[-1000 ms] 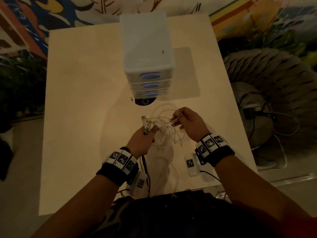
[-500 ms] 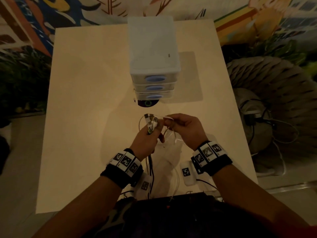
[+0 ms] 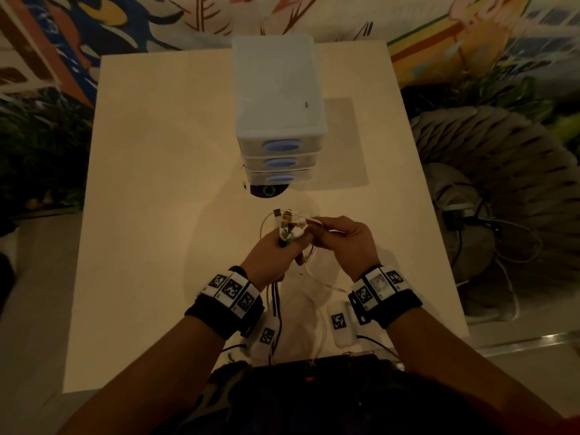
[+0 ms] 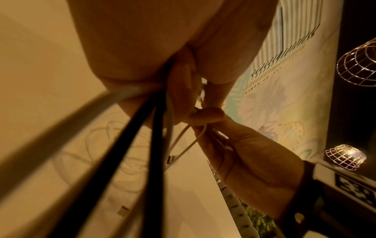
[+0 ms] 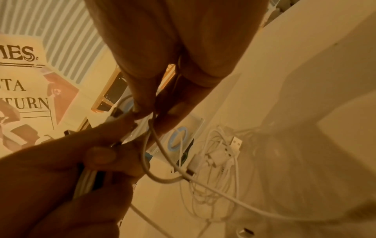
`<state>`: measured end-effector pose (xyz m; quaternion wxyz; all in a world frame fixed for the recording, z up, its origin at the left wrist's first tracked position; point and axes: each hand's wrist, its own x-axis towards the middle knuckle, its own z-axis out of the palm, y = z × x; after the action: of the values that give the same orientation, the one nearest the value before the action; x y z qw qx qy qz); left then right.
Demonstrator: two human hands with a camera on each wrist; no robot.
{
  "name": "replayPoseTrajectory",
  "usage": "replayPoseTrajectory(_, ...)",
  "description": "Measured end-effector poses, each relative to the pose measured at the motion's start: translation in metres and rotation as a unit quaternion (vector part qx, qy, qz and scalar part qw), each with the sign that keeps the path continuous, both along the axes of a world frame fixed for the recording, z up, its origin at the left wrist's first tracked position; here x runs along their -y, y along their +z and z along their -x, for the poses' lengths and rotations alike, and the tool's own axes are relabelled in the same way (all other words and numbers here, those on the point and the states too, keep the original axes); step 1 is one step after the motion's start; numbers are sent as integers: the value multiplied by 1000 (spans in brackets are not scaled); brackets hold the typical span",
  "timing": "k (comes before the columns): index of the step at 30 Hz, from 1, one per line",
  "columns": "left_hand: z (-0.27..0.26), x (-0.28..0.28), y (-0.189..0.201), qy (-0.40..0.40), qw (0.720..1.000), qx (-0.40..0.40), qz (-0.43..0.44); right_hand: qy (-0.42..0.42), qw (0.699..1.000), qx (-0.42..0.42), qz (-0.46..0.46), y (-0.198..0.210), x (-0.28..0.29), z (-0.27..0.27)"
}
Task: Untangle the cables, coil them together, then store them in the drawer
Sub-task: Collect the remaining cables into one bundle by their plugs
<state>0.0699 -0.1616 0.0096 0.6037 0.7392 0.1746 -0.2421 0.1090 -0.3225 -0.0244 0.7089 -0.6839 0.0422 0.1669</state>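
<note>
Above the table's (image 3: 150,246) near edge, the left hand (image 3: 270,262) is fisted round a bundle of cables (image 3: 284,229), two black and several white, plug ends sticking up. The right hand (image 3: 345,243) pinches one white cable (image 5: 160,145) beside that fist. Mid-table stands a drawer unit (image 3: 277,120) with three drawers, all closed, contents unseen.

My left hand (image 3: 270,257) grips white and black cables (image 4: 146,145) over the pale cream table (image 3: 150,215), beyond them a white drawer box (image 3: 276,98) with blue oval handles (image 3: 281,147), and black-and-white checkered wristbands (image 3: 232,290) on both wrists.
</note>
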Motion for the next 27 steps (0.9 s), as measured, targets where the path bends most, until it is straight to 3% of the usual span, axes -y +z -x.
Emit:
replayPoseTrajectory(6, 0, 2, -7, -4, 994, 85, -63, -7, 998, -27, 48, 3, 5, -4)
replayPoseTrajectory(9, 3, 0, -13, -10, 996, 87, -25, -4, 997, -24, 75, 5, 7, -7)
replayPoseTrajectory(11, 3, 1, -18, -19, 996, 82, -40, 1, 996, -19, 87, 9, 4, -7)
replayPoseTrajectory(15, 0, 2, -26, -24, 979, 74, -190, 21, 994, 13, 106, 14, -4, -8)
replayPoseTrajectory(22, 1, -10, -19, 72, 986, 4, -148, 44, 978, 61, 195, 16, 18, -22)
replayPoseTrajectory(27, 7, -14, -17, 38, 982, 11, -187, 46, 979, 59, 189, 17, 29, -35)
